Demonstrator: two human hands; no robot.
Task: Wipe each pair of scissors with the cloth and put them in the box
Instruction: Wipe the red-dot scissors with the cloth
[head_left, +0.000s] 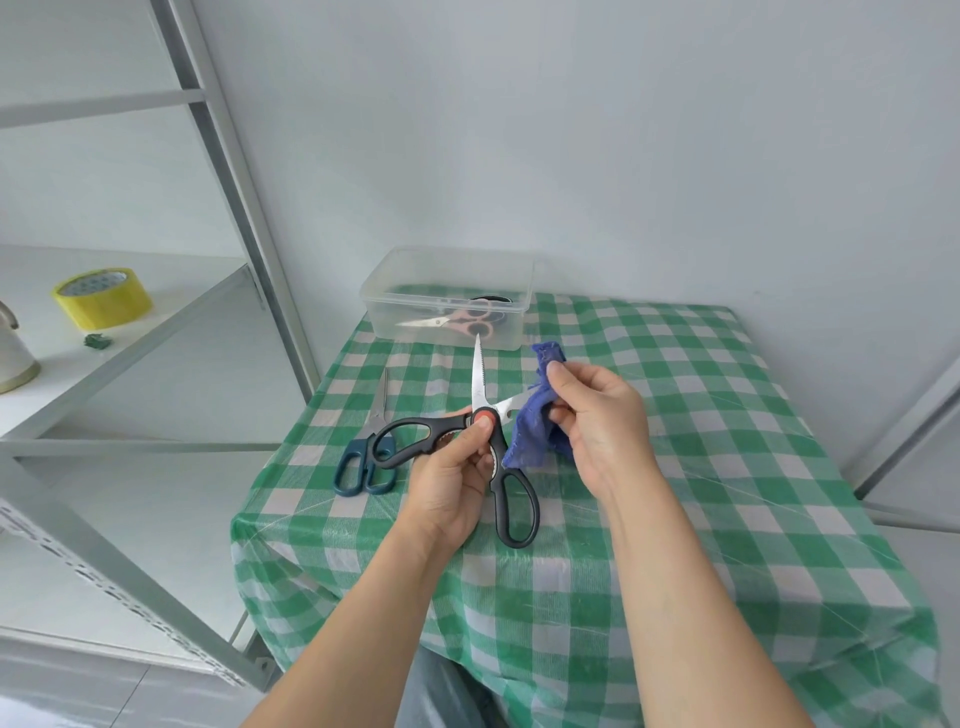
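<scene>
Above the table's near left part, my left hand (453, 478) grips black-handled kitchen scissors (506, 499) near their red pivot, blades spread open. One serrated blade points up toward the box. My right hand (597, 415) pinches a blue cloth (532, 426) folded round the other blade. Dark teal-handled scissors (363, 457) lie flat on the green checked tablecloth (701, 467), left of my left hand. A clear plastic box (447, 296) stands at the table's far left corner with pink-handled scissors (462, 319) inside and a dark item behind them.
A grey metal shelf rack (156, 322) stands left of the table, carrying a yellow tape roll (102, 297), a small green object (97, 341) and a pale kettle-like vessel (13, 358). White walls close in behind and right of the table.
</scene>
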